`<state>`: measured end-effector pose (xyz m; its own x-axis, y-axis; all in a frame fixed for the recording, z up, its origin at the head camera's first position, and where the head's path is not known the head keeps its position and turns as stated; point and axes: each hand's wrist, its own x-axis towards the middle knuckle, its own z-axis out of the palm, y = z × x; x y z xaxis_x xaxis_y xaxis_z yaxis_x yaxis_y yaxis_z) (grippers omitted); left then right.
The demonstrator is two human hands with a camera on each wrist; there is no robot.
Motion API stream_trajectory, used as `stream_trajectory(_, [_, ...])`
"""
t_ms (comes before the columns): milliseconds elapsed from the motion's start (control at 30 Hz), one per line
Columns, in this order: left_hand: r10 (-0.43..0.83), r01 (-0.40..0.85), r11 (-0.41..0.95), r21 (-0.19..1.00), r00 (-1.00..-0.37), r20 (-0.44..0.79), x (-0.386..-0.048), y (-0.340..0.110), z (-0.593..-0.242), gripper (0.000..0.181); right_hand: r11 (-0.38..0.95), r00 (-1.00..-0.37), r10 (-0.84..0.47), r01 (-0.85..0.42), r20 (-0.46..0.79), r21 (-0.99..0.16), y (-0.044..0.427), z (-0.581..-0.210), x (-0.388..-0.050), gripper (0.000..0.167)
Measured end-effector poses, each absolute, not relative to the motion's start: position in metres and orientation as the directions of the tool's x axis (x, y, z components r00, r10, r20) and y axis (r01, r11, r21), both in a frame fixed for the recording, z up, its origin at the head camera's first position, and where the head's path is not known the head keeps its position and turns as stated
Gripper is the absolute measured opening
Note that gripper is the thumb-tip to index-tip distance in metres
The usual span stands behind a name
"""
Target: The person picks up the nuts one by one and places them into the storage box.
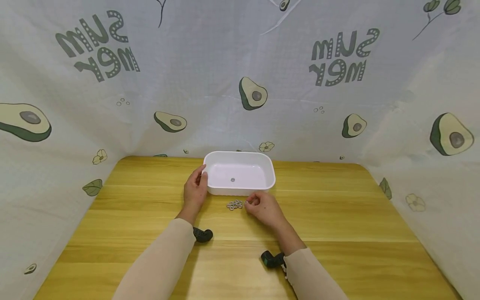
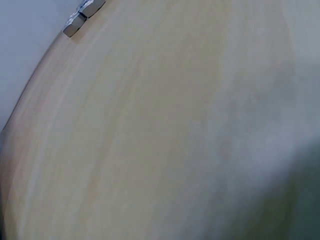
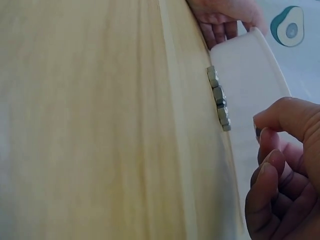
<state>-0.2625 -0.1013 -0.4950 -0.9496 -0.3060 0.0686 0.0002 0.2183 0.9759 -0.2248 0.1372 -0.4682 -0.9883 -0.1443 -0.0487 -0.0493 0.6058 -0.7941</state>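
A white plastic tray stands at the back of the table, with one metal nut on its floor. At its left end my left hand grips the wall, thumb and fingers about the rim, as the right wrist view also shows. Between thumb and forefinger, my right hand pinches a nut, mostly covered by the fingertips, just outside the tray's front wall. Left of that hand several hex nuts lie in a small cluster on the wood. The left wrist view catches only two nuts at its upper edge.
The wooden table reaches back to a hanging cloth printed with avocados, close behind the tray. Dark wrist devices stick out by the left sleeve and right sleeve.
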Motion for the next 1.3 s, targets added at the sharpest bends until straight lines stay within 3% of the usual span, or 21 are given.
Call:
stream_trajectory(700, [-0.312,0.004,0.214,0.977,-0.947,0.072,-0.264,-0.103,-0.497,0.040,0.641,-0.993,-0.116,-0.103,0.036,-0.761,0.135,-0.436,-0.232,0.015])
stream_trajectory(967, [-0.308,0.013,0.215,0.976,-0.948,0.080,-0.264,-0.101,-0.496,0.040,0.659,-0.991,-0.072,-0.132,0.113,-0.741,0.138,-0.424,-0.248,0.020])
stream_trajectory(1300, [-0.310,0.000,0.224,0.975,-0.948,0.071,-0.263,-0.101,-0.495,0.039,0.702,-0.984,-0.111,-0.179,0.142,-0.689,0.136,-0.413,-0.273,0.021])
